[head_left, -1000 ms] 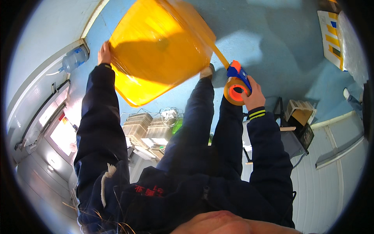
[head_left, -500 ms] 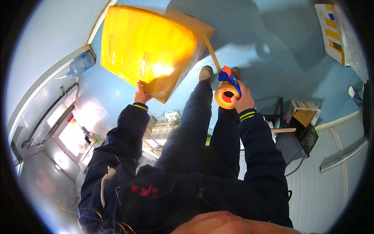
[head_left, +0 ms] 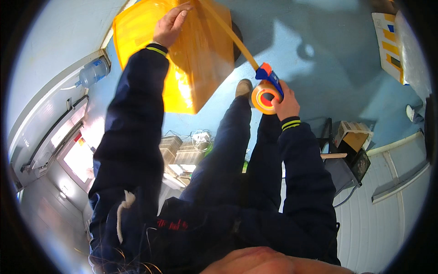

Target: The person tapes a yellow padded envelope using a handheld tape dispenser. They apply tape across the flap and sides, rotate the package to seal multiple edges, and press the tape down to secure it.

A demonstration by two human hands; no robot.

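Note:
A bulky yellow box [head_left: 207, 59] with a glossy wrapped surface stands at the upper left. My left hand [head_left: 171, 25] lies over its far part, fingers stretched toward the right near the end of a tape strip [head_left: 230, 34]. That strip runs taut from the box to a blue and orange tape dispenser [head_left: 272, 81], which carries a roll of yellowish tape [head_left: 257, 99]. Gripping the dispenser and the side of its roll is my right hand [head_left: 287, 101], above my right leg. Where the strip meets the box lies at the picture's upper edge.
A water jug [head_left: 93, 73] is by the left wall. Crates [head_left: 171, 148] and a coiled white cable [head_left: 200, 138] are near my legs. To the right are a basket holding a carton [head_left: 353, 134], a taped white box [head_left: 387, 45] and another person's shoe [head_left: 410, 113].
My left hand has left the box's near corner and reached to its far part. The box has turned and shifted up. The tape strip is longer; the right hand stays nearly in place.

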